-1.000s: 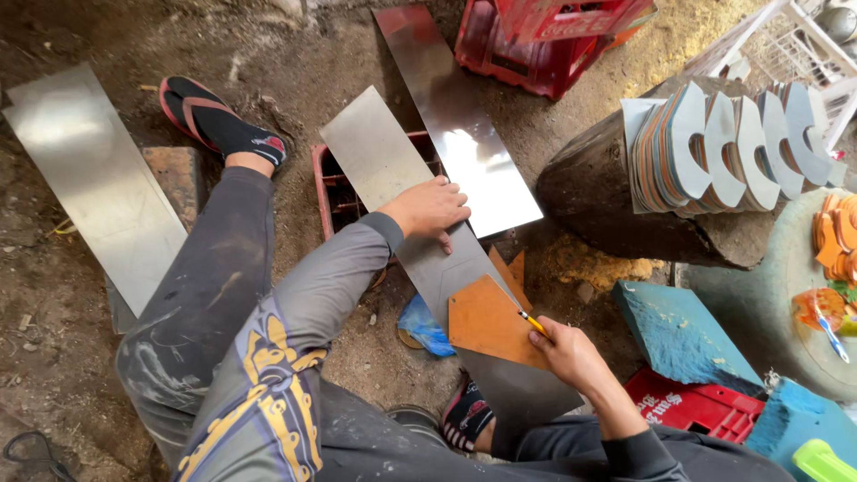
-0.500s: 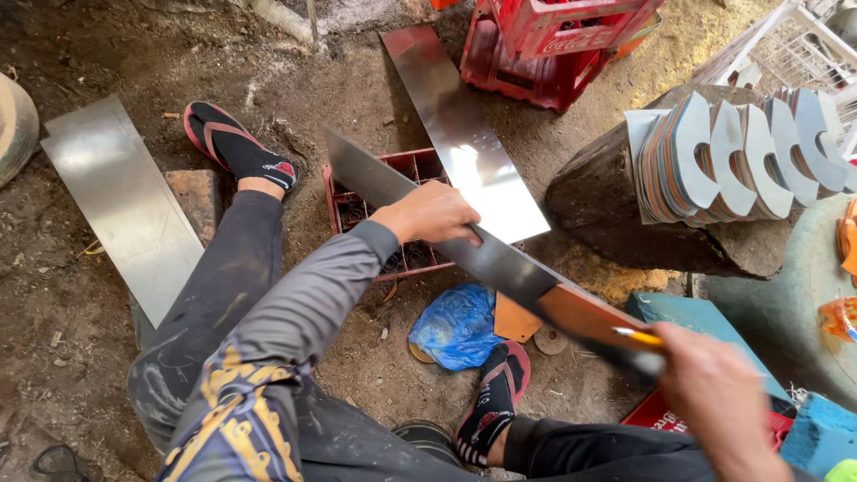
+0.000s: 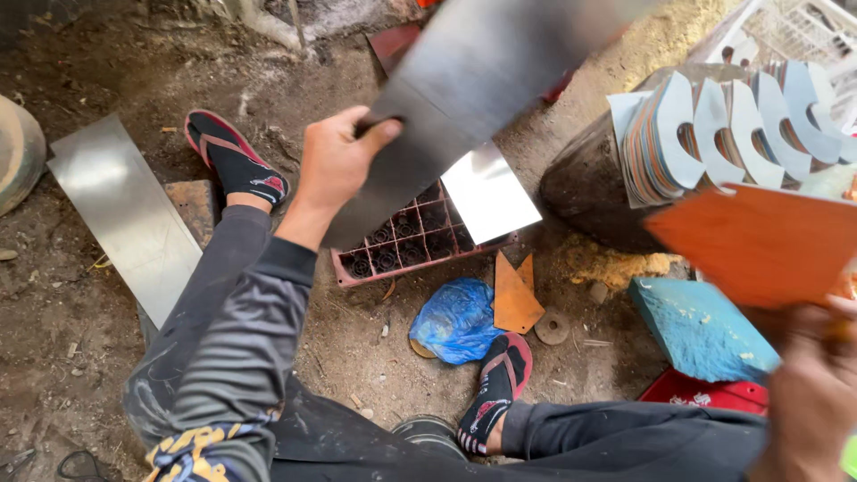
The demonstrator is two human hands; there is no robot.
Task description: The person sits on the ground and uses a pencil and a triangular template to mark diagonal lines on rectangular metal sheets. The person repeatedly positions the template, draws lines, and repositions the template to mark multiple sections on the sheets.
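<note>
My left hand (image 3: 335, 165) grips the lower edge of a long grey metal sheet (image 3: 482, 71), which is lifted off the ground and tilts up toward the top right. My right hand (image 3: 812, 393), blurred at the lower right corner, holds up a flat orange template (image 3: 759, 241). Under the raised sheet lies a red plastic crate (image 3: 393, 259) with a shiny metal sheet (image 3: 491, 192) resting across it. I sit on dirt ground with both legs stretched out, a sandal on each foot.
A stack of cut curved metal pieces (image 3: 714, 125) rests on a dark stump (image 3: 589, 187) at the right. Another metal sheet (image 3: 125, 214) lies at the left. A blue plastic bag (image 3: 455, 321), an orange offcut (image 3: 516, 299), a blue block (image 3: 696, 326) and a white crate (image 3: 786, 31) lie around.
My left hand has lifted the metal sheet from over the crate up toward the camera. My right hand has taken the orange template off the sheet and raised it at the right.
</note>
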